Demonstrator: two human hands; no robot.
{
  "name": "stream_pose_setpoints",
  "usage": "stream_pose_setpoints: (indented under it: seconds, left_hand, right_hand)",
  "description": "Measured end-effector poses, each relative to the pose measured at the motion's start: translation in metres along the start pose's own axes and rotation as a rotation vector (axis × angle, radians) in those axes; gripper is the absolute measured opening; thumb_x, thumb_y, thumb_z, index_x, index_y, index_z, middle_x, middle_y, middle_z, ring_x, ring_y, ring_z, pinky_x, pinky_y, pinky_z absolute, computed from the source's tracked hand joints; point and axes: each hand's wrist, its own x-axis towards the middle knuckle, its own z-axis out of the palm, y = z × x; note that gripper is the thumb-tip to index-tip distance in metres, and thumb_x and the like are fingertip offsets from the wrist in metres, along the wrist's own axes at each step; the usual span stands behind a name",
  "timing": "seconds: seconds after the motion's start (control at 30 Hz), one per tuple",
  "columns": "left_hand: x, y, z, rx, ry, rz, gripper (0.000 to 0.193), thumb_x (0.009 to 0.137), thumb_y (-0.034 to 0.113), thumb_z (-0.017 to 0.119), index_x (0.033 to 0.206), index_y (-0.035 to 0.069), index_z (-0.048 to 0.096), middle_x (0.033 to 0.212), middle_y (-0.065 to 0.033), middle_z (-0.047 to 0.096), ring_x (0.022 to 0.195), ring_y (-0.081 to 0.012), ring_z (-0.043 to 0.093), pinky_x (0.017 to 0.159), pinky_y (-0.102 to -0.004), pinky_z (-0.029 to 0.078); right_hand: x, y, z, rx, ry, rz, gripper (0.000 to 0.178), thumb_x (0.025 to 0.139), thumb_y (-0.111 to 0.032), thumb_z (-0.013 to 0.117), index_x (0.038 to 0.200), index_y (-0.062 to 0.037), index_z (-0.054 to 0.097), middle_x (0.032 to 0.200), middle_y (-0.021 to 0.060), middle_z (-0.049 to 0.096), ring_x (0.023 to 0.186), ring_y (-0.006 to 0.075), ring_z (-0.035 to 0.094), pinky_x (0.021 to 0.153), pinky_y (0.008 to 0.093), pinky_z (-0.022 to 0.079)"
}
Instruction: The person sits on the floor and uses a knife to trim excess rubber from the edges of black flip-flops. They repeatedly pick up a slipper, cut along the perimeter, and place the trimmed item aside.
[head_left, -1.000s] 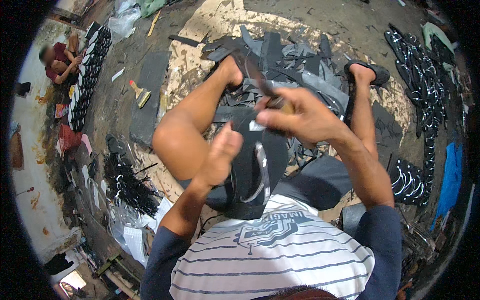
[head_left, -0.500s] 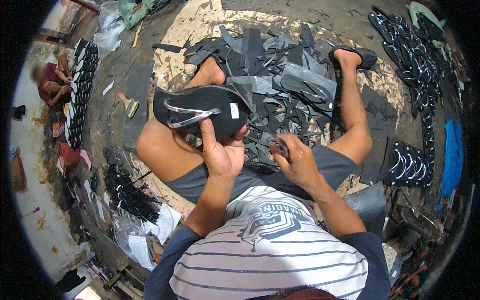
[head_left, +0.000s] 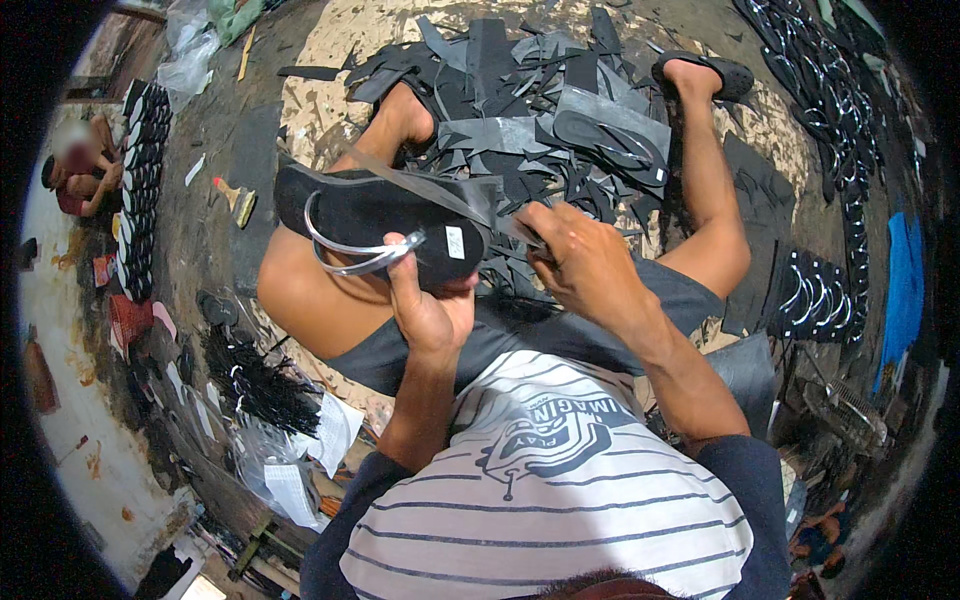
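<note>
The right hand (head_left: pixel 585 258) — curled round a knife (head_left: pixel 525 234) — has neared the black sandal (head_left: pixel 383 214) the left hand (head_left: pixel 436 312) pinches.

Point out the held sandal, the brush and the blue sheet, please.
Held sandal (head_left: pixel 372 213): head view, on the black footbed.
Brush (head_left: pixel 241 205): head view, on the pale bristles.
Blue sheet (head_left: pixel 902 290): head view, about the middle of its surface.

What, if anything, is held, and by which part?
Left hand holds a black, silver-strapped sandal by its toe end; right hand: can't tell.
</note>
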Motion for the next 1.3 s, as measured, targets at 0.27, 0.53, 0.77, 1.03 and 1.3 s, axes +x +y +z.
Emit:
stream_pose_setpoints:
  seconds: [0.27,0.53,0.77,1.03,1.3]
  left_hand:
    - [-0.004,-0.002,-0.034,-0.024,-0.112,-0.010,0.045,0.098,0.036,0.060,0.125,0.001,0.057,0.114,-0.0133,0.067,0.101,-0.0255,0.069,0.088,-0.0411,0.059]
    - [-0.004,0.004,-0.048,-0.117,-0.119,-0.038,0.048,0.097,0.037,0.059,0.129,0.002,0.055,0.115,-0.0121,0.067,0.102,-0.0244,0.069,0.088,-0.0407,0.059]
    - [-0.010,0.007,-0.049,-0.037,-0.100,-0.068,0.052,0.095,0.042,0.062,0.129,0.003,0.055,0.114,-0.0116,0.067,0.101,-0.0249,0.068,0.088,-0.0411,0.058]
    - [-0.025,-0.019,-0.067,0.132,0.053,-0.027,0.046,0.091,0.030,0.068,0.127,0.005,0.057,0.109,-0.0079,0.065,0.097,-0.0230,0.067,0.086,-0.0402,0.057]
    - [-0.009,0.023,-0.071,0.597,-0.297,-0.105,0.047,0.088,0.029,0.070,0.124,0.001,0.057,0.106,-0.0064,0.066,0.092,-0.0181,0.065,0.083,-0.0329,0.053]
  right_hand:
    - [0.038,-0.011,-0.003,0.063,-0.177,-0.169,0.035,0.078,-0.010,0.070,0.110,-0.0080,0.055,0.089,0.0166,0.065,0.085,0.0401,0.065,0.070,0.0472,0.052]
    - [0.067,-0.020,0.012,0.176,-0.198,-0.309,0.040,0.070,-0.007,0.073,0.107,-0.0065,0.057,0.090,0.0160,0.067,0.089,0.0385,0.066,0.072,0.0478,0.052]
    - [0.101,-0.026,0.053,0.151,-0.166,-0.317,0.026,0.088,-0.017,0.055,0.113,-0.0095,0.059,0.092,0.0151,0.068,0.091,0.0375,0.067,0.072,0.0466,0.053]
    - [0.188,-0.034,0.107,0.379,0.416,-0.324,0.019,0.085,-0.016,0.065,0.103,-0.0087,0.065,0.091,0.0176,0.065,0.084,0.0379,0.066,0.069,0.0415,0.053]
    - [0.118,-0.023,0.020,0.898,0.009,-0.044,0.055,0.093,-0.037,0.070,0.131,-0.0021,0.051,0.090,-0.0001,0.060,0.078,0.0062,0.055,0.068,0.0230,0.046]
